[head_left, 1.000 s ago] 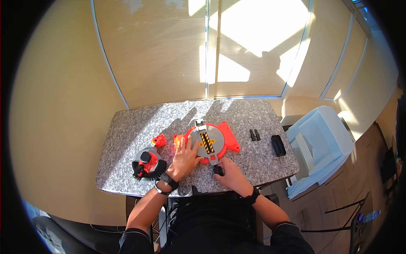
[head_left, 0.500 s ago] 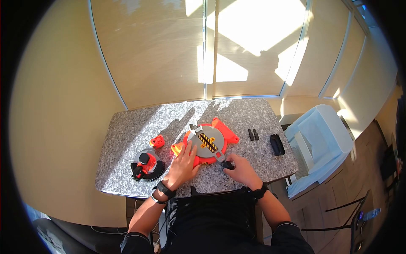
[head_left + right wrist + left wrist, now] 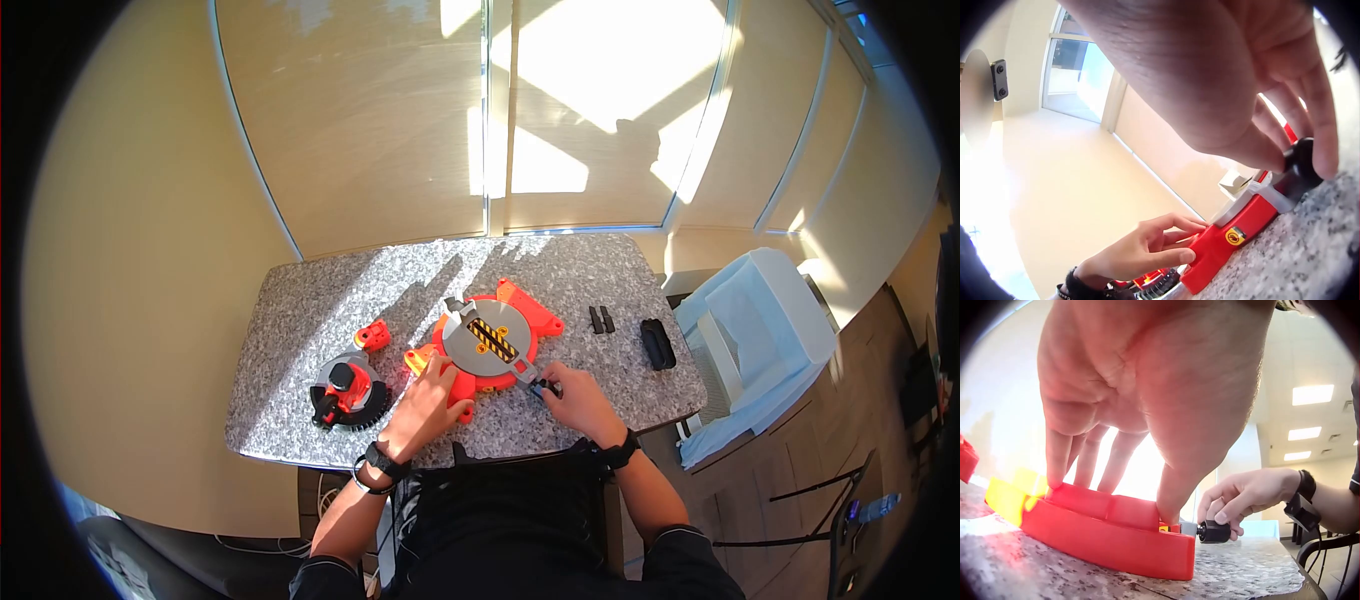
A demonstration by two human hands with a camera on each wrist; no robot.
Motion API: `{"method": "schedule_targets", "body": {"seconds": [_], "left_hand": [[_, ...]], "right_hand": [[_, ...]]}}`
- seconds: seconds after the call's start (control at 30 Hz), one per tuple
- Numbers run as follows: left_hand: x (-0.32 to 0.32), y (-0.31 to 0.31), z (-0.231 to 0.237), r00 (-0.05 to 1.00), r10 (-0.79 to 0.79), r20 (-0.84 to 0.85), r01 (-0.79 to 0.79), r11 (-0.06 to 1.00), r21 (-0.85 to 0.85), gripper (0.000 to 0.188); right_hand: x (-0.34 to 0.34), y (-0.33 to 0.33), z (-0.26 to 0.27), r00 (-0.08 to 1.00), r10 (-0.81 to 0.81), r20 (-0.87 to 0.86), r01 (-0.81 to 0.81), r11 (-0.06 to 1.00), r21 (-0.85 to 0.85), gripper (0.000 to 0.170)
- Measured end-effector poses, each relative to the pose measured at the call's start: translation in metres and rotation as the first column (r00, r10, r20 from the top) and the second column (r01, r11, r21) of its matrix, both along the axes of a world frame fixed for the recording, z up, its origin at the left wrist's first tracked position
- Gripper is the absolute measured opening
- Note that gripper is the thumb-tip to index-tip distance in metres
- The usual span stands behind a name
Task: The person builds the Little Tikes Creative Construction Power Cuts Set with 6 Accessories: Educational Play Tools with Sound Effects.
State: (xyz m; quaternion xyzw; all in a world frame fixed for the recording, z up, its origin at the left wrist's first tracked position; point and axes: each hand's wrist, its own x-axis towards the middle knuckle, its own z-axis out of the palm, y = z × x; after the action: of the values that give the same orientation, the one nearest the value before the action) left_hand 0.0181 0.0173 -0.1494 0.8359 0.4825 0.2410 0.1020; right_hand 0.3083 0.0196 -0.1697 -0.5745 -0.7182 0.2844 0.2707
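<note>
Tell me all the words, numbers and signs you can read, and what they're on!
No words, brands or numbers can be read.
Yellow-and-black diagonally striped panel on the round grey disc: stripes, no readable letters.
Small yellow stickers on that disc: too small to read.
Yellow sticker with a dark mark on the side of the red plastic base: too blurred to read.

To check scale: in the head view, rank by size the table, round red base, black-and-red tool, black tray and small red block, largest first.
1. Table
2. Round red base
3. Black-and-red tool
4. Black tray
5. Small red block
</note>
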Motion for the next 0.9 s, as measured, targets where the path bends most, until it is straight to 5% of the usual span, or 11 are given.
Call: {"method": "schedule_targets", "body": {"seconds": [0.1,0.43,0.9], "left_hand": [[0.001,0.0,-0.001,1.0,-0.004,-0.003,0.004,0.999,0.05,0.053],[0.004,-0.009,0.002,0.999,0.006,-0.047,0.002,0.984,0.18,0.046],[0.007,-0.014,-0.005,0.999,0.026,-0.038,-0.021,0.992,0.121,0.038]], "right_hand": [[-0.003,-0.006,0.012,0.997,0.025,0.073,-0.033,0.992,0.118,0.036],[-0.002,-0.002,0.002,0.997,0.003,0.077,-0.012,0.994,0.11,0.035],[-0.006,-0.004,0.003,0.999,0.003,0.049,-0.01,0.992,0.128,0.036]]}}
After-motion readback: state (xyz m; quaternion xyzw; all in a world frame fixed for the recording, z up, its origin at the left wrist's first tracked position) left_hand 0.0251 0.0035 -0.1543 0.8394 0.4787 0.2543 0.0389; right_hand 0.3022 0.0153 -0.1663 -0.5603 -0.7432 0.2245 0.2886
